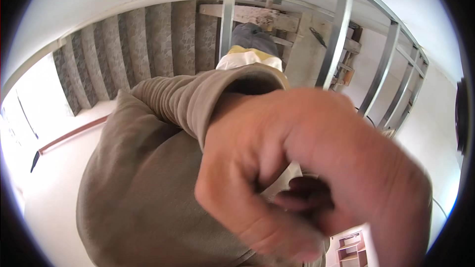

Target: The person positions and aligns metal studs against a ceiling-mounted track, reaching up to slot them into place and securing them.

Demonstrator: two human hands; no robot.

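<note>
Close up and partly blurred, my left hand (316,153) fills the middle and lower right. Its thumb and forefinger are curved and stand apart, with nothing visible between them. The other fingers curl in shadow behind, and the forefinger's tip runs off the lower edge. A loose brown-grey sleeve (143,183) covers the bent arm, its wide cuff lying round the wrist. Beyond the cuff shows a bundle of grey, yellow and white fabric (252,47), which I cannot make out further. My right hand is out of the picture.
Metal framing (339,34) runs along the upper right. Steps with a stone pattern (143,34) lie at the upper left, beside rough wooden boards (252,16). A brown rail (74,132) crosses the left side. Small shelves (350,252) show at the bottom right.
</note>
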